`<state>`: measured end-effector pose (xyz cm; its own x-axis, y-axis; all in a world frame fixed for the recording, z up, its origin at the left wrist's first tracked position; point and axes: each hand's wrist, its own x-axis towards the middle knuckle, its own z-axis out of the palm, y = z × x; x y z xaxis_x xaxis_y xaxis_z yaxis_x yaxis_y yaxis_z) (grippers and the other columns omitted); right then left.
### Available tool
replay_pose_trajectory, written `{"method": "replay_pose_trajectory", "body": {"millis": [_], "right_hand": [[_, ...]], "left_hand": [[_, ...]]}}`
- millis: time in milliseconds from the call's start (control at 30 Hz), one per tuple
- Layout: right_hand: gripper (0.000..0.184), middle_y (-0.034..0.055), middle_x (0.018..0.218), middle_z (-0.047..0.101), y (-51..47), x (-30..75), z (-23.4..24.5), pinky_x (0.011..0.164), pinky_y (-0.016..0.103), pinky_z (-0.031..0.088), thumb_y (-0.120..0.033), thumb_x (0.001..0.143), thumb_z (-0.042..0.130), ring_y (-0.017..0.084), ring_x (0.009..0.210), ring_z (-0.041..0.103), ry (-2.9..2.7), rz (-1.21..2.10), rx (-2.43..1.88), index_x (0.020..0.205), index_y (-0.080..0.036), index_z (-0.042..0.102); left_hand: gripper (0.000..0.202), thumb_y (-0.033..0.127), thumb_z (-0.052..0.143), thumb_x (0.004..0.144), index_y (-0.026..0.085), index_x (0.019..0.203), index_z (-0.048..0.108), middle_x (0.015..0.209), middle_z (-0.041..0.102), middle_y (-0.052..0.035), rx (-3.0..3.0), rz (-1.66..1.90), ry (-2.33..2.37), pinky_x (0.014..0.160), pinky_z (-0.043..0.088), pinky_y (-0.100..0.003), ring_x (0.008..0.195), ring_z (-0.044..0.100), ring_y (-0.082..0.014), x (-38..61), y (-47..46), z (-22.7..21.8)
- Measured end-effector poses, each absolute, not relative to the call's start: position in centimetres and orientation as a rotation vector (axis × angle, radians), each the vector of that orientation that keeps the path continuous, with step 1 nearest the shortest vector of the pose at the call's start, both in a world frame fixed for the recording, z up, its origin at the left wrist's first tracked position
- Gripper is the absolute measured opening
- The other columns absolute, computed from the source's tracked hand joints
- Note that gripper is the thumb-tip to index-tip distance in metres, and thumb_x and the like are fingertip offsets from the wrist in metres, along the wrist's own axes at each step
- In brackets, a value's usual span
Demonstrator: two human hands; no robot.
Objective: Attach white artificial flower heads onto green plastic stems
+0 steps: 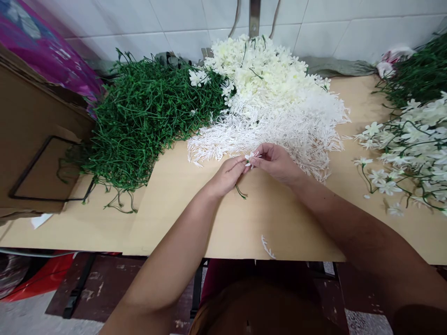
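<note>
Over the middle of the table my hands meet at a small white artificial flower [249, 159]. My left hand [227, 177] is closed round its green stem [240, 192], whose lower end hangs out below the fingers. The thumb and fingertips of my right hand [277, 162] pinch at the white flower head, partly covering it. Just behind my hands spreads a heap of thin white plastic sprigs [289, 128]. Loose white petals [265, 70] are piled at the back, against a mound of green stems [150, 107] on the left.
Finished-looking white flowers on stems [415, 149] lie at the right, below more green stems [419, 70]. A cardboard box [38, 125] stands at the left edge. One white sprig [267, 246] rests by the table's front edge [296, 257]. A tiled wall [181, 18] rises behind.
</note>
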<state>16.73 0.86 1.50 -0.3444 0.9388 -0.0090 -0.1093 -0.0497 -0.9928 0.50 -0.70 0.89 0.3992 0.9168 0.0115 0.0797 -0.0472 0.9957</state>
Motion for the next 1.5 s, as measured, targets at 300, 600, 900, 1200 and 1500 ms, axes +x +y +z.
{"method": "replay_pose_trajectory", "body": {"millis": [300,600,900,1200,1500], "right_hand": [[0.042,-0.0040,0.058,0.066,0.8,16.8,0.9,0.061,0.024,0.052,-0.043,0.053,0.087,0.010,0.059,0.064,-1.211,1.773,-0.825,0.065,-0.019,0.055],[0.035,-0.0057,0.057,0.061,1.4,17.4,0.7,0.056,0.019,0.045,-0.034,0.053,0.088,0.005,0.056,0.056,-1.317,1.870,-0.739,0.062,-0.016,0.060],[0.038,-0.0071,0.053,0.061,1.6,17.6,0.9,0.050,0.018,0.045,-0.032,0.052,0.088,0.005,0.049,0.056,-1.475,1.941,-0.737,0.065,-0.016,0.056],[0.039,-0.0021,0.061,0.067,1.7,18.0,0.9,0.056,0.018,0.047,-0.038,0.054,0.088,0.006,0.056,0.059,-1.354,1.992,-0.804,0.071,-0.014,0.061],[0.032,-0.0021,0.066,0.067,1.6,18.2,0.8,0.059,0.019,0.048,-0.033,0.059,0.087,0.006,0.058,0.058,-1.201,2.039,-0.728,0.072,-0.015,0.064]], "left_hand": [[0.032,0.045,0.057,0.074,0.019,0.060,0.044,0.055,0.032,0.0033,1.398,0.863,0.920,0.053,0.023,-0.027,0.055,0.028,-0.0103,0.7,-1.1,1.5],[0.034,0.048,0.059,0.073,0.018,0.064,0.049,0.055,0.032,0.0040,1.347,0.776,0.872,0.048,0.019,-0.025,0.051,0.025,-0.0083,0.6,-1.5,1.7],[0.033,0.046,0.050,0.080,0.015,0.071,0.056,0.054,0.031,0.0053,1.376,0.721,0.849,0.048,0.019,-0.025,0.050,0.024,-0.0076,0.6,-2.5,2.1],[0.031,0.046,0.056,0.078,0.016,0.068,0.052,0.056,0.038,0.0039,1.356,0.740,0.916,0.050,0.025,-0.023,0.052,0.031,-0.0078,1.1,-1.8,2.3],[0.031,0.044,0.058,0.081,0.017,0.066,0.051,0.055,0.040,0.0042,1.563,0.805,1.028,0.050,0.028,-0.022,0.052,0.035,-0.0080,0.1,-1.0,1.7]]}}
